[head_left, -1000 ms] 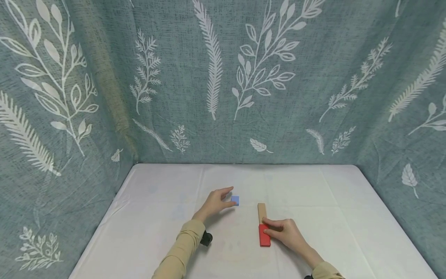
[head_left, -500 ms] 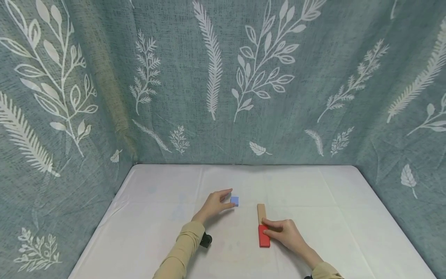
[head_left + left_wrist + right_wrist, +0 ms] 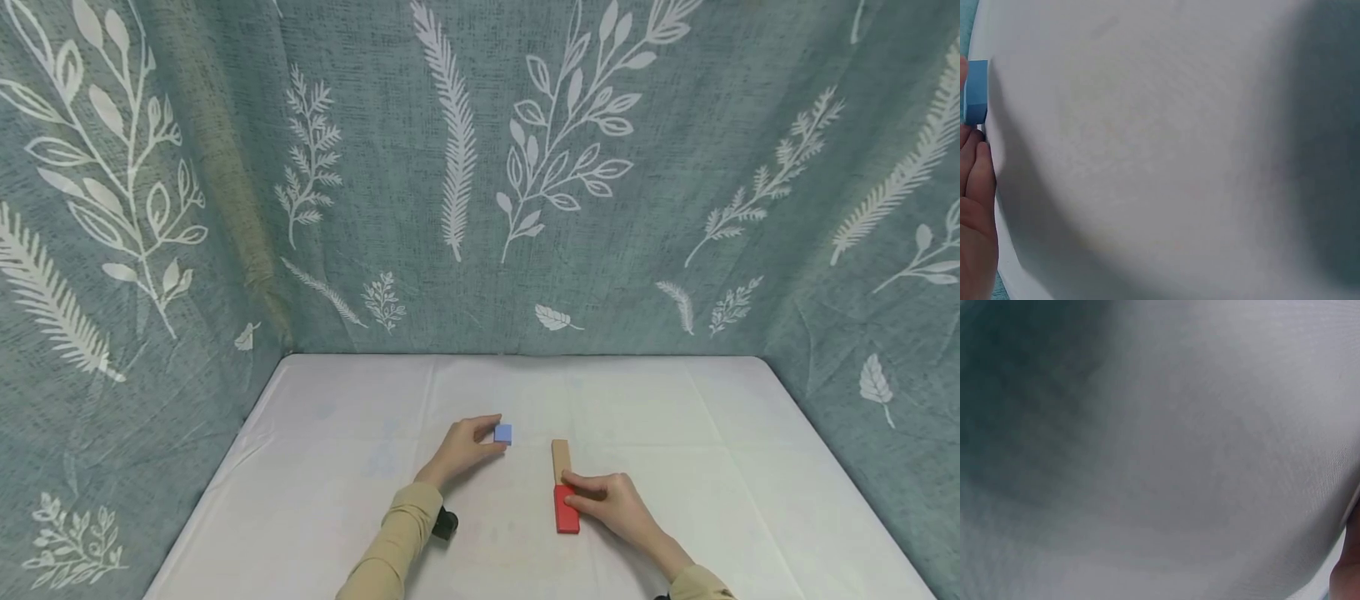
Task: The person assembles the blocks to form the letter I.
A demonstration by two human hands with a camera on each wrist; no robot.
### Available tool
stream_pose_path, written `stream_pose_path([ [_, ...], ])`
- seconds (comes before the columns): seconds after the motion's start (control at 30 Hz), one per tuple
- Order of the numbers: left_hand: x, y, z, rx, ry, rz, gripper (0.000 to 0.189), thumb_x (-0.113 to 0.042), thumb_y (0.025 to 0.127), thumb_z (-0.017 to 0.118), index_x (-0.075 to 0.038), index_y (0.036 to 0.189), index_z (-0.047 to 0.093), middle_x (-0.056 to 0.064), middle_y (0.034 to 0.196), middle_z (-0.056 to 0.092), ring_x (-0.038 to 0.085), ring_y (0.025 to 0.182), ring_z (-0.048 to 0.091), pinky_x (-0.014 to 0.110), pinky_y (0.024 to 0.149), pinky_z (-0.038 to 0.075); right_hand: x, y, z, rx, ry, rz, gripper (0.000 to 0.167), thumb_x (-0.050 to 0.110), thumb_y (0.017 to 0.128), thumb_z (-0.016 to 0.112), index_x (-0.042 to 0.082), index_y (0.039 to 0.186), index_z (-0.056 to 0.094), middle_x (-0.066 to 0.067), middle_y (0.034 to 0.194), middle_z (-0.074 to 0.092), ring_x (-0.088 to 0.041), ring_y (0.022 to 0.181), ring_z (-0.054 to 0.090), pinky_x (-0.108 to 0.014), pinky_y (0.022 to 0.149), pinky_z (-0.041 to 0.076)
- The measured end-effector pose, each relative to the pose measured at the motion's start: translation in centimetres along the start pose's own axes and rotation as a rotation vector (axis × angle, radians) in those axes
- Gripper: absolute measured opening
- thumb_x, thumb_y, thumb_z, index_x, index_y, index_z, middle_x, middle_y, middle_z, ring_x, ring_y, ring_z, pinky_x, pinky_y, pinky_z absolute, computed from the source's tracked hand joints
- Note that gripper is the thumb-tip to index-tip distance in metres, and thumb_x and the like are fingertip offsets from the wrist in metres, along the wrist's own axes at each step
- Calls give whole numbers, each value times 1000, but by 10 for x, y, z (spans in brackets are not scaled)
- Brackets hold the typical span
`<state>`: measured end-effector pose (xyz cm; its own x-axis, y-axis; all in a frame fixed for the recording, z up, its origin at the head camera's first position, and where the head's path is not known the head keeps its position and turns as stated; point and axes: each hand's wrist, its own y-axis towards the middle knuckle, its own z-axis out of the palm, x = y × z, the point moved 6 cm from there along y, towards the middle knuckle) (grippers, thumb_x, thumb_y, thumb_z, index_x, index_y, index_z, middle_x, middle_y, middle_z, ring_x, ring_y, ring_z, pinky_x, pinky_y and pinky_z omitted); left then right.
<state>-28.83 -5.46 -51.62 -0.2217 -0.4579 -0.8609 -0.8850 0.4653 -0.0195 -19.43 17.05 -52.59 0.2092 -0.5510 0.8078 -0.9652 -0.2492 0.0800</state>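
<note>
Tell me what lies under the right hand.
The right hand rests on a red block, with a tan wooden block end to end beyond it. The fingers cover their joint, so contact there cannot be seen.

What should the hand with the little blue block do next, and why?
Probably carry the small blue block a little to the right, toward the tan block and the red block. The left hand pinches it at its fingertips, while the right hand holds the red block, which lies end to end with the tan one on the white table.
</note>
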Motion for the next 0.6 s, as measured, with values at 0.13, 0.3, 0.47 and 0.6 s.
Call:
stream_pose_path([
  [0.13, 1, -1, -1, -20, -4, 2, 49, -14, 87, 68, 3, 131, 53, 22, 135, 54, 35, 127, 50, 41, 105, 46, 0, 0, 1, 5, -1, 18, 42, 29, 81, 74, 9, 117, 68, -7, 116, 68, -28, 112, 63, -29, 90, 56],
  [0.3, 3, -1, -2, -44, 10, 14, 44, -11, 87, 67, 2, 128, 56, 21, 132, 56, 34, 124, 54, 39, 104, 47, 0, -1, 2, 4, -1, 14, 42, 29, 81, 74, 9, 117, 68, -7, 116, 68, -28, 112, 63, -29, 90, 56],
  [0.47, 5, 0, -3, -64, 41, 46, 40, -9, 87, 67, 1, 124, 59, 20, 127, 60, 33, 120, 57, 38, 102, 49, 1, -1, 3, 4, 5, 15, 42, 29, 81, 74, 9, 117, 68, -7, 116, 68, -27, 112, 62, -29, 91, 56],
  [0.6, 6, 1, -3, -84, 48, 73, 36, -7, 86, 67, 1, 121, 62, 20, 124, 63, 33, 117, 59, 39, 101, 50, 1, -1, 2, 5, 8, 26, 43, 30, 80, 74, 9, 118, 67, -7, 117, 68, -27, 113, 62, -28, 90, 56],
])
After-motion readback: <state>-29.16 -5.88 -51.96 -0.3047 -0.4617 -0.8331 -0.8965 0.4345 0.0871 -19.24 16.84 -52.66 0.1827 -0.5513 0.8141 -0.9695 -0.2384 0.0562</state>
